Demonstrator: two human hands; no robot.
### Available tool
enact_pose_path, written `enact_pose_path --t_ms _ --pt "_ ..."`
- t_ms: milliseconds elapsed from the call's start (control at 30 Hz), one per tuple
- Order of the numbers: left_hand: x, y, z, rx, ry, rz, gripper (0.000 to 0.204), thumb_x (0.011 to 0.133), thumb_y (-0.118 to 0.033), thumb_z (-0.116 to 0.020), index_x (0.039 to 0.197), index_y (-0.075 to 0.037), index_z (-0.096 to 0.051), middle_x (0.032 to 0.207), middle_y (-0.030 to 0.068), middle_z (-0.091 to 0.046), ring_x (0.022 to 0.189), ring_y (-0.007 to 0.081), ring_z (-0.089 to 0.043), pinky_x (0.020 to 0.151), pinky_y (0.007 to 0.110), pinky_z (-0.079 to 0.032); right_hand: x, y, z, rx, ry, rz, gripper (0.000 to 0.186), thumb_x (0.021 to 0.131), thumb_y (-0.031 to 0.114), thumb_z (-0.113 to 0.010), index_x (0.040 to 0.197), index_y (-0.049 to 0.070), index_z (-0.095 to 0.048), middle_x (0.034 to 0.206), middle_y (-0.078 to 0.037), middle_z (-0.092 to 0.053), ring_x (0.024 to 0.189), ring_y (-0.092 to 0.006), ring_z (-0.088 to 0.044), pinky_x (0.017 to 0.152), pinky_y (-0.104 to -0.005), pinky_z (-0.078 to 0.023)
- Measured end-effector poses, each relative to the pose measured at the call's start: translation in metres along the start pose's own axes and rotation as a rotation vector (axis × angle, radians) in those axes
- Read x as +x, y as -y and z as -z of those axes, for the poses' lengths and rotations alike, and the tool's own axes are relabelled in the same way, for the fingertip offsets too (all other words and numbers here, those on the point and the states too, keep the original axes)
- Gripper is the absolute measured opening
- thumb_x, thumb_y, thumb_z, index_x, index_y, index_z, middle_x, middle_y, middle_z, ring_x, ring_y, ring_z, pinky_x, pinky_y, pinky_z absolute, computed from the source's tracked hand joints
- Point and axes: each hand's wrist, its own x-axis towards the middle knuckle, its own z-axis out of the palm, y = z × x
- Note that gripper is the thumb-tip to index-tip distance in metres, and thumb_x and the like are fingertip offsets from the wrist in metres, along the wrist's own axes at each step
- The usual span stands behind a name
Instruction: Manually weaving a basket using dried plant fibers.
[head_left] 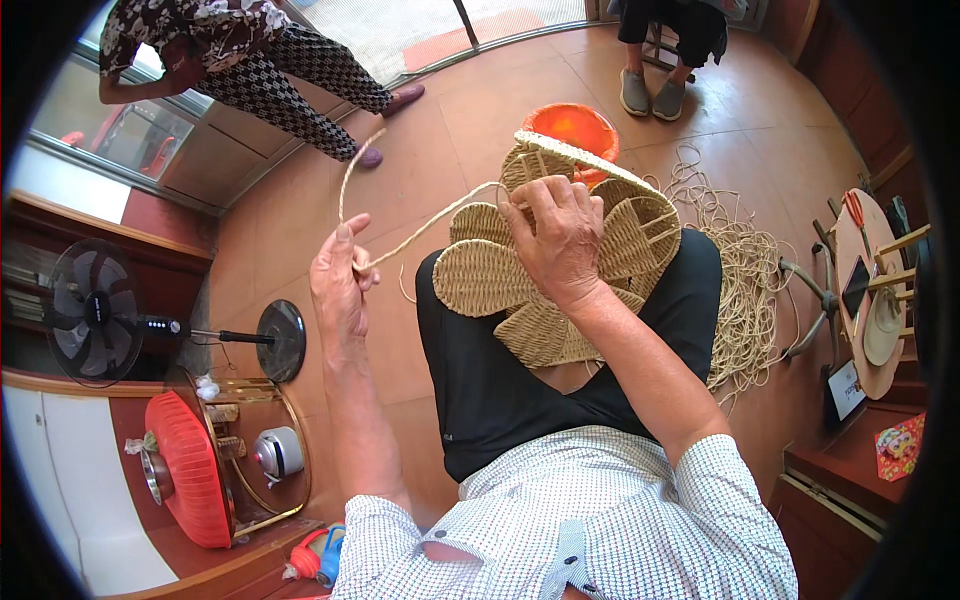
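A woven straw piece [487, 277] with several petal-shaped panels and a pale rim rests across my lap. My right hand [556, 235] is closed over its upper part, fingers bent at the rim and the cord there. From that spot a twisted straw cord [430, 222] runs left to my left hand [342, 270], which is raised off the work at the left. The cord passes between thumb and fingers of that hand, and its loose end stands up above it. What lies under my right fingertips is hidden.
Beyond the weaving an orange basin [572, 128] stands on the floor. Loose cord [750, 290] lies heaped at my right. A round wooden table [868, 300] holds scissors [853, 208]. At left are a fan [97, 308] and a red lantern [188, 468]. Two people are at the far side.
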Motion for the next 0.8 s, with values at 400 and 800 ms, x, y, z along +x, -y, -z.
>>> enact_pose_path --t_ms 400,800 --pt "0.003 -0.003 -0.091 -0.077 0.36 -0.004 0.063 0.12 -0.046 -0.035 0.152 0.004 -0.057 0.118 0.0148 -0.081 0.097 0.0118 -0.066 0.092 0.032 -0.049 -0.008 0.005 0.007 0.01 0.112 0.045 0.02 0.089 0.028 -0.083 0.106 0.017 -0.078 0.103 -0.004 -0.062 0.102 -0.0255 -0.06 0.088 -0.0466 -0.041" --pt "0.024 0.014 -0.118 0.163 0.339 -0.15 0.06 0.111 -0.033 -0.046 0.161 0.001 -0.048 0.101 0.0079 -0.076 0.076 0.0116 -0.056 0.076 0.032 -0.051 -0.005 0.004 0.006 0.003 0.169 0.026 0.021 0.084 0.024 -0.083 0.102 0.014 -0.078 0.106 -0.005 -0.06 0.104 -0.0276 -0.059 0.092 -0.0467 -0.042"
